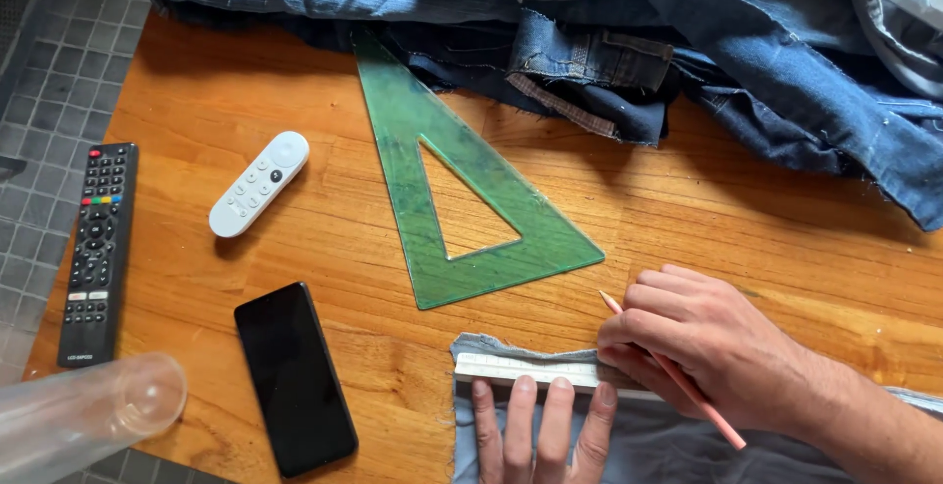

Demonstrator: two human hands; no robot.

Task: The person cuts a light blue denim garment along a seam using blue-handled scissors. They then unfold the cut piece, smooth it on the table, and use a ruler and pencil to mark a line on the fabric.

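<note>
My left hand (538,431) lies flat, fingers spread, on a pale blue-grey piece of denim (648,445) at the table's near edge, pressing a white ruler (526,368) along the cloth's top edge. My right hand (702,341) grips a pink pencil (709,418), its tip poking out by the ruler's right end, just above the cloth.
A green see-through set square (408,140) lies mid-table. A heap of blue jeans (688,42) covers the far side. On the left are a white remote (258,184), a black remote (95,248), a black phone (295,376) and a clear plastic tube (88,415). The wooden table (766,238) ends at a tiled floor.
</note>
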